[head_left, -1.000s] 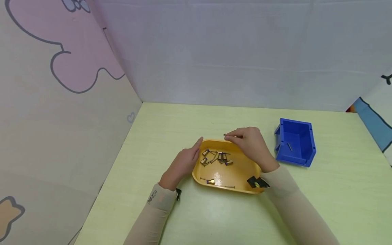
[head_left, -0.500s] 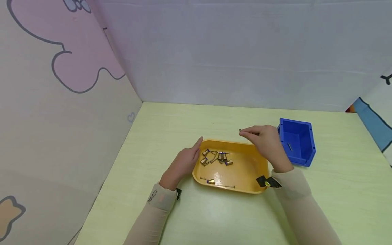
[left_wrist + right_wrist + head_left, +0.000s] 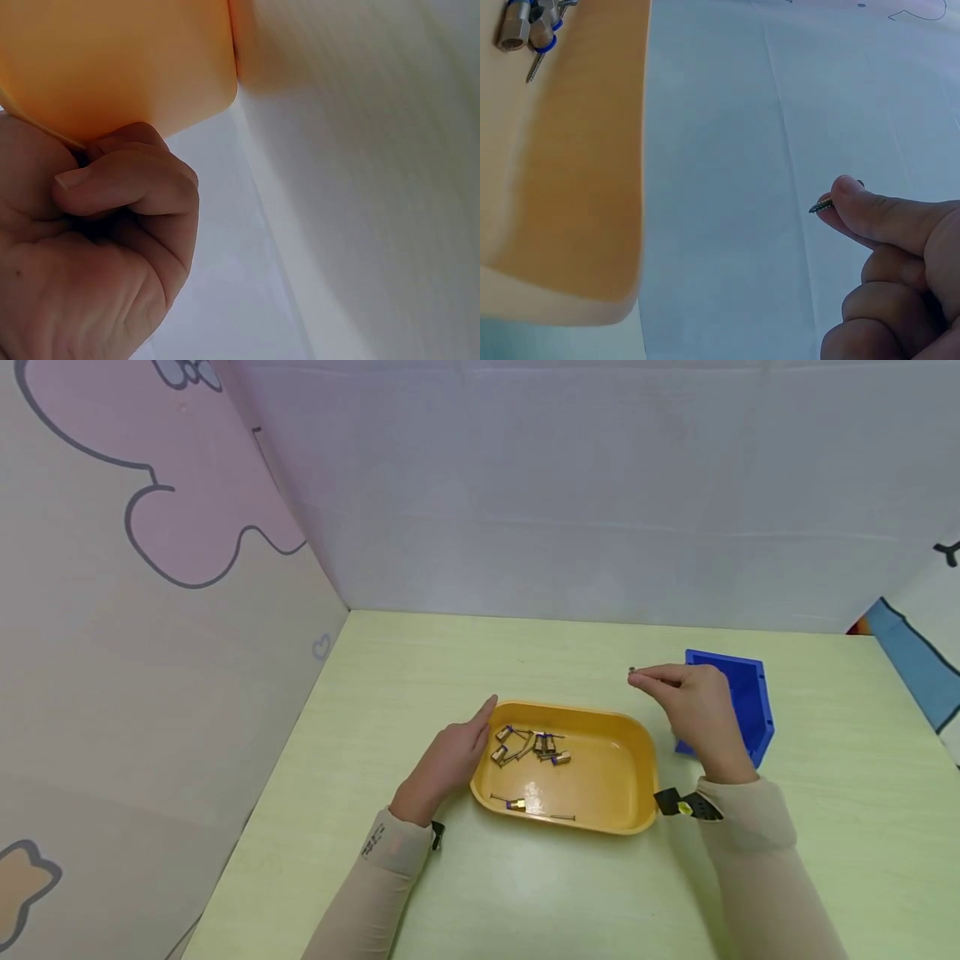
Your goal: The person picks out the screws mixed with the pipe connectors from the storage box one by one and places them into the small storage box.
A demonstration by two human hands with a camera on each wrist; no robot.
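Observation:
A yellow tray (image 3: 607, 793) sits mid-table and holds several small metal fittings (image 3: 528, 746) and thin screws. My left hand (image 3: 452, 760) grips the tray's left rim; in the left wrist view its fingers (image 3: 127, 184) curl against the tray's underside (image 3: 120, 60). My right hand (image 3: 693, 706) hovers above the table between the tray and a blue bin (image 3: 750, 702), pinching a small dark screw (image 3: 632, 672) between thumb and forefinger. The right wrist view shows the screw's tip (image 3: 819, 207) poking out from the fingertips, with the tray (image 3: 577, 187) to its left.
The table (image 3: 450, 877) is pale green, walled by a white panel behind and a pink-patterned panel (image 3: 150, 568) on the left. The blue bin stands at the right, partly hidden by my right hand. A small black clip (image 3: 686, 806) sits at my right wrist.
My right hand has carried the pinched screw rightward, from over the tray's back rim to in front of the blue bin. The left hand and tray have stayed put.

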